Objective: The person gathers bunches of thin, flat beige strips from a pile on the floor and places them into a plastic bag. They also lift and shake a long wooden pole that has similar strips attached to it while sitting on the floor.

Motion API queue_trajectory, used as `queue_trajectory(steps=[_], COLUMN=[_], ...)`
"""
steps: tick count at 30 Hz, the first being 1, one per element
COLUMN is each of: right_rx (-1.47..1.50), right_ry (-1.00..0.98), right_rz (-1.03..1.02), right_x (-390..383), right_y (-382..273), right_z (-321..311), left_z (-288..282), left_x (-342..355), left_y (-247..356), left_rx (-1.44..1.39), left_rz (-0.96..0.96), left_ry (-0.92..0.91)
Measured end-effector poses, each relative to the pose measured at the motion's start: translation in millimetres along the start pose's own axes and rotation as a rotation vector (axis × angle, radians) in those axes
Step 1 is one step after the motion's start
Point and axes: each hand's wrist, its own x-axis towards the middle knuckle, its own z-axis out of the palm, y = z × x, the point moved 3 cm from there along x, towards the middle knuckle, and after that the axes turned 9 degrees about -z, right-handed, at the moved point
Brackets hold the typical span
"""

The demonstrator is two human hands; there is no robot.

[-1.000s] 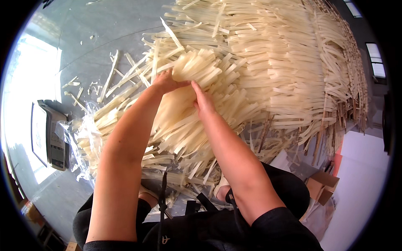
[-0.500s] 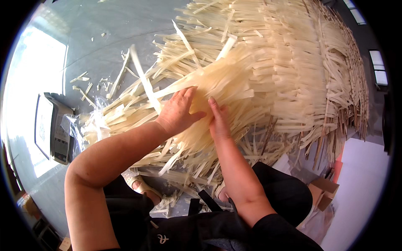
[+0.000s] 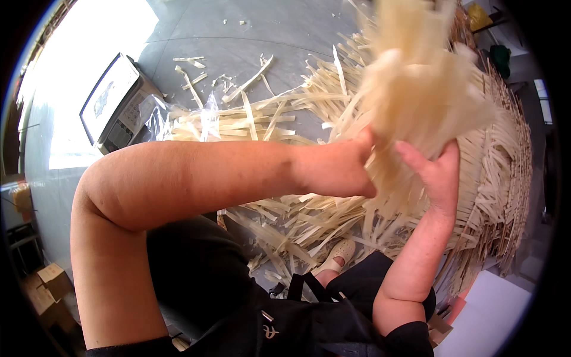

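A thick bundle of flat, pale yellow strips (image 3: 410,101), which look like dried wide noodles, is raised between my two hands and blurred by motion. My left hand (image 3: 345,165) is closed on the bundle's left side, its fingertips partly hidden among the strips. On the other side my right hand (image 3: 437,175) grips the lower right part, thumb against the front and fingers behind. Beneath and beyond lies a large heap of the same strips (image 3: 342,89), layered and spreading to the right. Loose strips (image 3: 279,229) are strewn below my left forearm.
A flat-topped scale (image 3: 116,107) stands on the grey floor (image 3: 196,24) at the left, a clear plastic bag (image 3: 157,116) against it. Thin brown sticks edge the heap at the right. A white panel (image 3: 493,306) is at the lower right; cardboard boxes (image 3: 53,279) stand lower left.
Both hands have moved right and lifted the bundle off the heap. My view has turned to the right, so the scale sits farther into the picture.
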Motion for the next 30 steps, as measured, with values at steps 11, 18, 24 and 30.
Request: queue_trajectory(steps=[11, 18, 24, 30], right_rx=[-0.633, -0.494, -0.484, -0.401], right_ry=[-0.916, -0.748, -0.701, -0.731], right_rz=[0.115, 0.057, -0.037, -0.106], right_x=[-47.6, -56.8, -61.4, -61.7], right_y=[165.7, 187.4, 187.2, 171.8], right_z=[235.3, 240.8, 246.3, 231.6], left_z=[-22.0, -84.5, -102.6, -117.3], left_x=[-26.9, -104.0, -90.1, -131.1], left_y=[-299.0, -304.4, -376.9, -366.9], left_rx=[-0.048, 0.094, -0.074, -1.321], left_rz=[-0.319, -0.306, -0.240, -0.003], left_ry=[-0.234, 0.994, 1.073, 0.907])
